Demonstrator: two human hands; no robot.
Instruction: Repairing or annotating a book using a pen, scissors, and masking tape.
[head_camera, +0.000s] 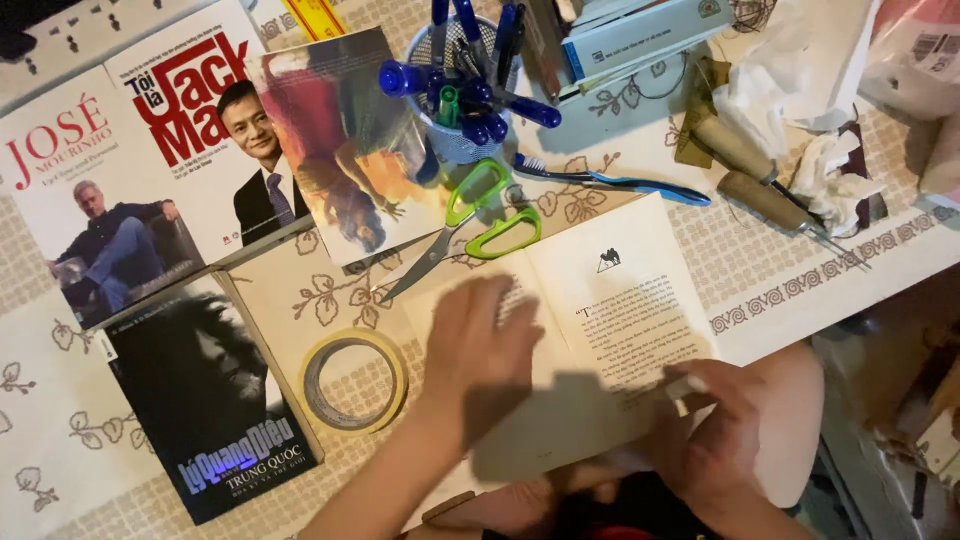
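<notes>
Pressing flat on the left page, our left hand (478, 345) lies spread and released over the open book (575, 335) at lower centre, fingers blurred, seemingly to keep the pages from springing up. Our right hand (715, 430) pinches the book's lower right corner between fingertips, grasping the page edge there. Just above the book we see green-handled scissors (470, 225) lying closed, and a blue toothbrush (610, 180) beside them. Left of our wrist sits a roll of tape (353, 380) flat on the patterned tablecloth (760, 270). Up top, a mesh cup of blue pens (462, 85); at left, four closed books (180, 170) fanned out; upper right, two wooden-handled tools (755, 175).
</notes>
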